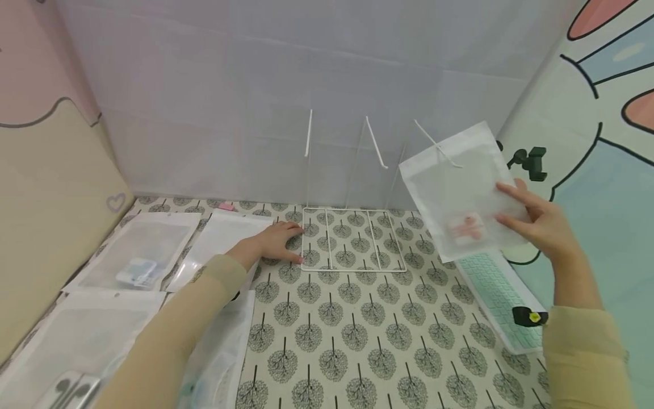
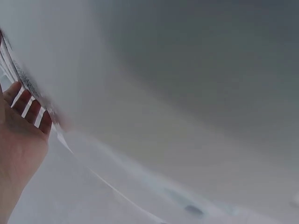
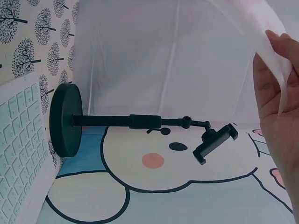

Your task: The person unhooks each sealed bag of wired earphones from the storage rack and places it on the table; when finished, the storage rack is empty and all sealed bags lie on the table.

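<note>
My right hand [image 1: 544, 218] pinches the edge of a white translucent pouch [image 1: 449, 187] with a small pinkish item inside. The pouch is tilted in the air by the right-hand hook [image 1: 434, 142] of a white wire rack [image 1: 352, 270]. That hook's tip shows against the pouch; whether it passes through a hole I cannot tell. In the right wrist view the pouch [image 3: 268, 39] bends between thumb and fingers. My left hand [image 1: 276, 241] rests on the table with fingertips touching the left side of the rack's base. The left wrist view shows its fingers [image 2: 32, 112] loosely extended.
Several similar pouches [image 1: 148, 238] lie at the left, partly under my left forearm. A mint-green keyboard [image 1: 498, 295] lies at the right. Beyond it stands a dark phone stand [image 3: 145, 121]. A small pink object [image 1: 226, 207] sits near the back edge.
</note>
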A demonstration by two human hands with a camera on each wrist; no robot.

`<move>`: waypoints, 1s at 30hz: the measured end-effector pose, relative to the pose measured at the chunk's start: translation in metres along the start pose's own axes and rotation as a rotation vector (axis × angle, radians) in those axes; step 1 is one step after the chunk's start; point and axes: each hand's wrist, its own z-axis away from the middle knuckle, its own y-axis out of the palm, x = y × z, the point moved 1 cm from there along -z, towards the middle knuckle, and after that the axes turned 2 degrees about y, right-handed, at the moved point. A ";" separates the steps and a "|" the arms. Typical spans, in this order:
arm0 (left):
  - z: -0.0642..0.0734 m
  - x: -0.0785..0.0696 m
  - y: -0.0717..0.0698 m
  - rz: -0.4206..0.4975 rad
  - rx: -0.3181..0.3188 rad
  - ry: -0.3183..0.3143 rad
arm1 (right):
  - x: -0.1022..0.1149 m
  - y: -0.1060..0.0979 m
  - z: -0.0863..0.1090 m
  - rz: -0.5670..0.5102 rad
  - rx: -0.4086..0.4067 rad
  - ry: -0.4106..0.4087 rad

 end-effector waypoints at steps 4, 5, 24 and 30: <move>-0.001 -0.002 -0.001 -0.003 0.000 0.000 | 0.001 -0.004 0.006 -0.042 -0.016 -0.031; -0.001 -0.002 -0.002 -0.005 0.004 -0.002 | 0.001 -0.005 0.007 -0.048 -0.017 -0.040; 0.000 -0.001 -0.003 -0.014 0.014 -0.017 | -0.004 -0.006 0.025 -0.537 0.118 -0.316; -0.001 -0.001 0.000 0.001 0.021 -0.022 | -0.007 -0.007 0.034 -0.537 0.117 -0.325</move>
